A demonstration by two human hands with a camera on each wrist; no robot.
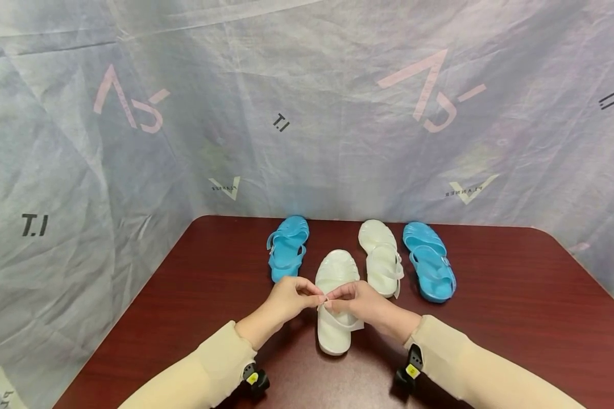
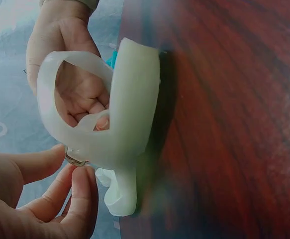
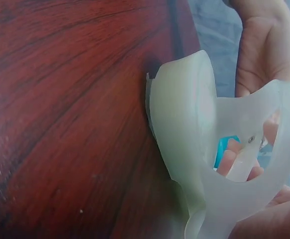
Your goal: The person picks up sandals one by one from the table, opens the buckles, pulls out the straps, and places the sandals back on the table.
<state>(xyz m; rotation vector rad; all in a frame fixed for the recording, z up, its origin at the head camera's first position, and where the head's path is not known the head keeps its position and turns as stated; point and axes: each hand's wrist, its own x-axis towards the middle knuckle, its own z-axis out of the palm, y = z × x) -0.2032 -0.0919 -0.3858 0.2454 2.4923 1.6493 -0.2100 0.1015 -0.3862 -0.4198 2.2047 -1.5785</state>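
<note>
A white jelly sandal [image 1: 334, 336] stands on the table in front of me, toe pointing away. My left hand [image 1: 288, 299] pinches the sandal's strap by a small metal buckle [image 2: 75, 158] on its left side. My right hand [image 1: 372, 305] reaches over the sandal from the right, and its thumb and forefinger pinch the strap at the same spot, fingertips meeting the left ones. Through the strap loop [image 3: 256, 196] in the right wrist view, fingers show beyond. The strap's tip is hidden between the fingertips.
Behind stand a second white sandal [image 1: 378, 238], a blue sandal [image 1: 289, 244] at the left and another blue sandal [image 1: 430, 258] at the right. The dark red table [image 1: 511, 307] ends at a grey printed cloth [image 1: 327, 153] hanging behind and at the sides.
</note>
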